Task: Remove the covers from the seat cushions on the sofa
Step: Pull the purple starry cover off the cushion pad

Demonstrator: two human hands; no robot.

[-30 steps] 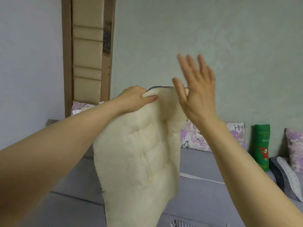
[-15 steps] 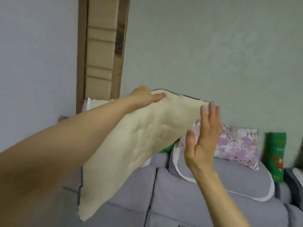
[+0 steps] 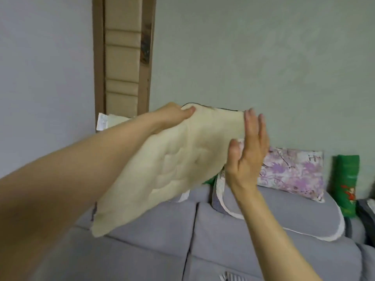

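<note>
A cream quilted seat cushion cover (image 3: 172, 169) with a dark piped top edge hangs in the air above the grey sofa (image 3: 233, 240). My left hand (image 3: 174, 115) is shut on its upper left corner. My right hand (image 3: 248, 151) is open, fingers spread and pointing up, right by the cover's upper right corner; whether it touches the fabric is unclear. The cover slopes down to the left, its lower corner over the sofa's back.
On the sofa lie a grey cushion with white trim (image 3: 284, 216), a purple floral pillow (image 3: 292, 173) and a green pillow (image 3: 347, 183). A padded beige panel in a brown frame (image 3: 123, 55) stands against the wall behind. A striped item (image 3: 231, 277) shows at the bottom edge.
The cover has swung from hanging straight down to slanting leftwards. My right hand dropped from above the cover's top to its right corner. My view shifted left.
</note>
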